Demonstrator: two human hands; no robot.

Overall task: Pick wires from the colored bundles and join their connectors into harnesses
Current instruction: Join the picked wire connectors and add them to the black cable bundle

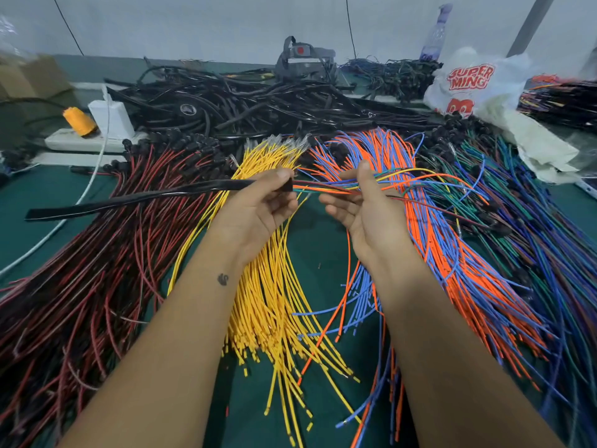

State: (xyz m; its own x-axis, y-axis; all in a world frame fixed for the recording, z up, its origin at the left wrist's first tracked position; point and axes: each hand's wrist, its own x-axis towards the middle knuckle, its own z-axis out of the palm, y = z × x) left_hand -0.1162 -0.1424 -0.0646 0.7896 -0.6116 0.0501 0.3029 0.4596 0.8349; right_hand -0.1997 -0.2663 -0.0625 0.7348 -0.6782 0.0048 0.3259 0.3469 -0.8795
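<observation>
While the colored bundles are lying fanned across the green table [323,253], one harness is taking shape above it:

Left hand: the left hand [258,205] is pinching the mouth of a black sleeve [135,198], fingers curled round it, just above the yellow bundle [274,302]; the sleeve's free end is trailing away over the red-and-black bundle [97,270].

Right hand: the right hand [358,202] is gripping a mixed group of picked wires [420,177], thumb pressed over them, beside the orange-and-blue bundle [452,253].

Work in hand: the picked wires are running from the right hand into the sleeve's mouth; whether any connectors are already joined appears impossible to tell, as the fingers are hiding that spot.

Done so far: a pile of black finished-looking harnesses [242,98] is lying beyond the yellow bundle, toward the wall.

Left to do: every bundle, including the green-and-blue bundle [533,237] farthest from the yellow one, is looking thick, so most of the job is probably remaining.
</observation>
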